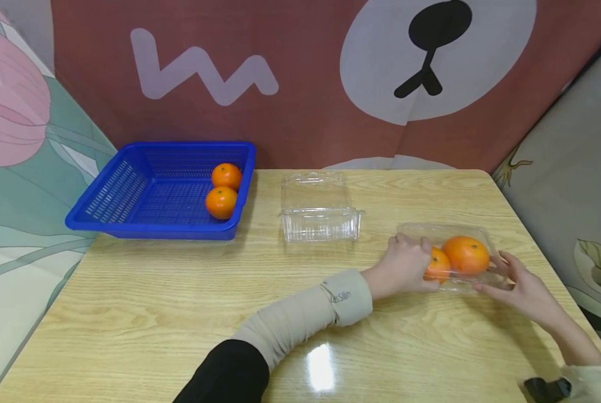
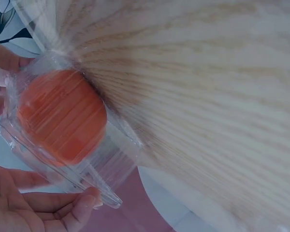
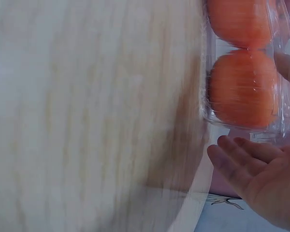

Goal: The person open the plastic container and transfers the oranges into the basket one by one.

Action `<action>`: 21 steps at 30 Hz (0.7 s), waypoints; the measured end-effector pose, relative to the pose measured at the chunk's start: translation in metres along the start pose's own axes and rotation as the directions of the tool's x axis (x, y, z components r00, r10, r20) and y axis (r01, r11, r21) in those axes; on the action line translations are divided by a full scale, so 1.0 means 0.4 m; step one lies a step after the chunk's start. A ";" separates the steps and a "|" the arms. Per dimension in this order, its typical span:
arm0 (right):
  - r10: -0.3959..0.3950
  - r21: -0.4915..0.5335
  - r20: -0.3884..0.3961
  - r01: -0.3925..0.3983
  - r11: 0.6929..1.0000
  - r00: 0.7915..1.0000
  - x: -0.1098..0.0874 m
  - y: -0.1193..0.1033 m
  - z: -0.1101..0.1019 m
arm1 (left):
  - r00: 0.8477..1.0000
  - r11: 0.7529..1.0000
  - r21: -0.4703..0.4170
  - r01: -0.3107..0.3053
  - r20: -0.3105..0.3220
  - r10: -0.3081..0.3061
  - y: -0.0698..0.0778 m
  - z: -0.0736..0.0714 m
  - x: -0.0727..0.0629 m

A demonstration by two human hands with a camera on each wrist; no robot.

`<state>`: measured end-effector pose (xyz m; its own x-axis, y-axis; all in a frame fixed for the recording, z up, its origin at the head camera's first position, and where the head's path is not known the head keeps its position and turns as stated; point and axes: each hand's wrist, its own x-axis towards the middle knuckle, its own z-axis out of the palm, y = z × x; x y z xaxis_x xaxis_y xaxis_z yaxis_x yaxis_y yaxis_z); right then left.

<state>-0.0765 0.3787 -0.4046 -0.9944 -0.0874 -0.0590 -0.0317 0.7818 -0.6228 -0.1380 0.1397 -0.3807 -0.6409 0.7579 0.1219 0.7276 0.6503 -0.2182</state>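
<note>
On the right side of the table is a clear plastic clamshell box [image 1: 474,284] with two oranges [image 1: 465,255] inside, its lid over them. My left hand [image 1: 406,262] grips the box's left end; in the left wrist view, the fingertips [image 2: 89,197] pinch its rim. At the right end is my right hand [image 1: 527,288], fingers loosely extended. The right wrist view shows its thumb [image 3: 289,67] against the box's side and the other fingers [image 3: 232,159] just off the end wall.
A blue plastic basket [image 1: 169,228] stands at the back left, with two oranges [image 1: 222,202] at its right side. A second clear clamshell box [image 1: 321,225] stands open at the back middle. Behind the table hangs a printed cloth [image 1: 300,129].
</note>
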 end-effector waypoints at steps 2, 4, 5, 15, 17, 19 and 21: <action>0.024 0.012 0.020 -0.024 1.000 1.000 -0.001 0.000 -0.001 | 1.000 1.000 0.009 0.006 0.004 -0.006 0.004 0.001 0.000; 0.035 0.025 0.037 -0.036 0.999 0.999 -0.001 0.000 -0.001 | 1.000 1.000 0.026 0.011 0.011 -0.011 0.007 0.002 0.001; 0.036 0.031 0.042 -0.037 0.999 0.998 -0.001 0.000 -0.002 | 1.000 0.999 0.038 0.013 0.016 -0.013 0.009 0.002 0.001; 0.042 0.044 0.057 -0.045 0.998 0.997 -0.005 0.000 0.003 | 1.000 0.993 0.118 0.013 0.006 -0.014 0.023 0.011 0.002; 0.039 0.043 0.054 -0.041 0.998 0.998 -0.005 0.000 0.002 | 1.000 0.991 0.132 0.017 -0.004 -0.017 0.025 0.013 0.001; 0.033 0.037 0.049 -0.035 0.999 0.998 -0.004 -0.001 0.002 | 1.000 0.990 0.140 0.016 -0.014 -0.014 0.025 0.013 0.001; 0.031 0.030 0.045 -0.032 0.999 0.998 -0.004 -0.001 0.002 | 1.000 0.989 0.145 0.009 -0.012 -0.007 0.025 0.013 0.001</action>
<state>-0.0746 0.3782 -0.4047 -0.9893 -0.0911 -0.1136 0.0034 0.7655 -0.6434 -0.1321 0.1463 -0.3879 -0.6433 0.7536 0.1351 0.6784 0.6429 -0.3555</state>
